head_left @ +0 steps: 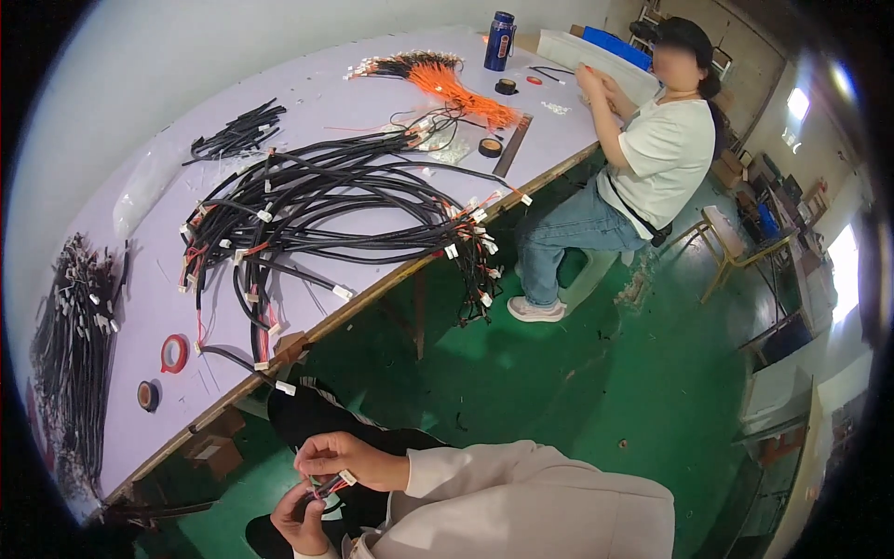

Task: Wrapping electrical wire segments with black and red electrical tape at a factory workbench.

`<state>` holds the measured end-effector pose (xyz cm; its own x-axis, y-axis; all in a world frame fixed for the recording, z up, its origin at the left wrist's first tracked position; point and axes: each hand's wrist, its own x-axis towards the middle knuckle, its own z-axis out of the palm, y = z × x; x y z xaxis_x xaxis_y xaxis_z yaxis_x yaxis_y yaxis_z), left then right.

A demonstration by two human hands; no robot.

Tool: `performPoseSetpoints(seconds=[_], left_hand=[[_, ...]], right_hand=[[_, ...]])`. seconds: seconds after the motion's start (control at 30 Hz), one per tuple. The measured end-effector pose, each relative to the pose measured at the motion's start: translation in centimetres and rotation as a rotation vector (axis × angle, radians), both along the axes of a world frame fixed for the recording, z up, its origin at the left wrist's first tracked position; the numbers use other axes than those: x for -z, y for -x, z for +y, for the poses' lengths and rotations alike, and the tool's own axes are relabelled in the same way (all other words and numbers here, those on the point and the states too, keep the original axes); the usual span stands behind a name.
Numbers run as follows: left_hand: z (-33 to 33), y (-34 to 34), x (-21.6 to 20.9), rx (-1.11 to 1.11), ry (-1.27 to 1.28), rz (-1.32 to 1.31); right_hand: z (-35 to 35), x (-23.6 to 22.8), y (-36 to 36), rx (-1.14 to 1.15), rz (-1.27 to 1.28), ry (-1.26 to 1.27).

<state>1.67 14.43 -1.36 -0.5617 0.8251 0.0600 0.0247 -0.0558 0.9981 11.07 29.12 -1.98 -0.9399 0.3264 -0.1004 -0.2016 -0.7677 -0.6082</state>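
"A beige sleeve is lying nearest. What are the fingers doing?"
"The left hand and right hand are pinching a wire bundle above dark trousers, near the bench."

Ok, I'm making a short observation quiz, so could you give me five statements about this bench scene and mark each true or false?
1. The bare left hand holds thin multicoloured wires with a white plastic connector, and the bare right hand is close beside them. True.
2. The dark blue cylindrical bottle stands on the green floor. False: the bottle stands on the pale lilac table.
3. A bundle of thin orange wires lies on the table. True.
4. The co-worker in the white short-sleeved top is standing. False: the co-worker is seated.
5. The ring-shaped red tape roll lies near a round dark brown tape roll. True.
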Motion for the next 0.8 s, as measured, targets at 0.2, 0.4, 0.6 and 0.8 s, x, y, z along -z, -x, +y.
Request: performPoseSetpoints(seconds=[0.2,0.4,0.6,0.8], left_hand=[[0.6,-0.1,0.2,-0.009,0.018,0.024],[0.6,0.0,0.6,-0.014,0.026,-0.016],[0.4,0.3,1.2,-0.023,0.033,-0.009],[0.2,0.5,1.5,-0.021,0.059,-0.018]], right_hand=[[0.4,0.2,-0.2,0.011,0.040,0.023],[0.4,0.5,0.0,0.022,0.040,0.016],[0.4,0.8,0.3,-0.001,0.050,0.052],[0.4,0.9,0.4,-0.013,0.041,0.080]])
